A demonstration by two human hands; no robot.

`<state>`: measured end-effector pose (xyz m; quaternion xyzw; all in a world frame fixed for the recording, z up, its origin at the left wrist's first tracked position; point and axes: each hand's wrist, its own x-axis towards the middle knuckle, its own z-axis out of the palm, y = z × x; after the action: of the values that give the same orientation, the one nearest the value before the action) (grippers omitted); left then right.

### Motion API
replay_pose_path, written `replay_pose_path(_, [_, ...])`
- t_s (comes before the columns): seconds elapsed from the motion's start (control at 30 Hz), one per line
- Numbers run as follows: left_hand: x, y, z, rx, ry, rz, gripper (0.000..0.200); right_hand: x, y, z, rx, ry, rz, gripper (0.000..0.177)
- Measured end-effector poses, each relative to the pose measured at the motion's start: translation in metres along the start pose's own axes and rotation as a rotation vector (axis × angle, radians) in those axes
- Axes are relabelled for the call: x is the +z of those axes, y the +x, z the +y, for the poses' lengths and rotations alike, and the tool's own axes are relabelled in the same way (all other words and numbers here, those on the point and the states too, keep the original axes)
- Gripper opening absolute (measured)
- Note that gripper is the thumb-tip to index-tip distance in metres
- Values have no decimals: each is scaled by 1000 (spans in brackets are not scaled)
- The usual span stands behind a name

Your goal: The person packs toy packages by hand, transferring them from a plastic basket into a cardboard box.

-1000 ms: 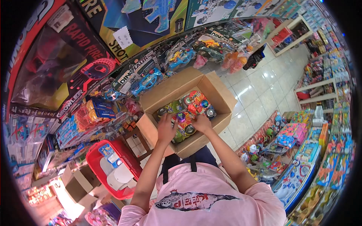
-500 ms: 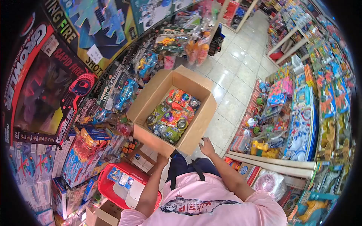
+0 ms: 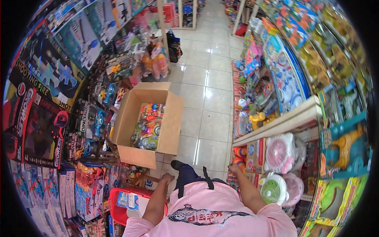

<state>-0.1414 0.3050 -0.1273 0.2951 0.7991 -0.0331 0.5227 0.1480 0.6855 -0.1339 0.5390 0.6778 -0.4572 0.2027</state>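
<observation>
A cardboard box [image 3: 169, 125] with raised flaps stands ahead on the left, holding several packaged toys [image 3: 149, 126] in bright red, orange and green wrapping. My left hand [image 3: 167, 178] hangs below the box's near flap, apart from it, fingers loose and nothing in them. On the other side, my right hand [image 3: 234, 169] is empty too, its fingers loosely apart, close to the orange toys [image 3: 239, 152] at the edge of the right-hand shelf. A red plastic bin [image 3: 118, 205] sits beside my left forearm.
A tiled aisle [image 3: 205, 118] runs forward between toy shelves. Boxed toys [image 3: 43, 130] line the left side. On the right are a white shelf edge [image 3: 280, 118], a pink fan [image 3: 278, 151] and a green fan [image 3: 273, 189]. A black bag [image 3: 173, 45] stands farther along on the left.
My left hand has come away from the box's near corner, and my right hand has moved right, away from the box. The view has turned rightward, with the box now farther left.
</observation>
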Motion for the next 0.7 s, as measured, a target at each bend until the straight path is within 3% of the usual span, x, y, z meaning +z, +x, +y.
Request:
replay_pose_path(0.07, [8,-3,13,121,205,-33,51,5,-8,55,112,41,-118,36])
replay_pose_path(0.1, [19,-1,20,-10,63,10,50,18,21,119,-431,-471,-211,38])
replay_pose_path(0.13, [33,0,26,-141,-82,55,49,32,16,146,-430,-459,-208,38])
replay_pose_path(0.2, [70,-5,36,-90,-151,148,48,53,8,173,333,168,-225,40])
replay_pose_path(0.23, [84,-7,41,-38,-232,240,48,50,-13,171,329,173,-229,40])
replay_pose_path(0.3, [108,-34,71,-51,-284,191,47,34,-67,170,301,70,-240,40])
replay_pose_path(0.37, [129,-62,92,-73,-336,149,46,58,-40,259,185,-45,-311,39])
replay_pose_path(0.43, [162,-82,98,-78,-311,389,46,80,-38,258,59,-171,-375,38])
replay_pose_path(0.5, [188,-92,86,-114,-404,426,46,71,-76,235,316,-60,-335,37])
replay_pose_path(0.57, [211,-102,69,-145,-496,452,47,82,-70,242,271,-115,-331,36])
replay_pose_path(0.7, [262,-116,15,-157,-569,266,45,90,-71,237,172,-166,-345,33])
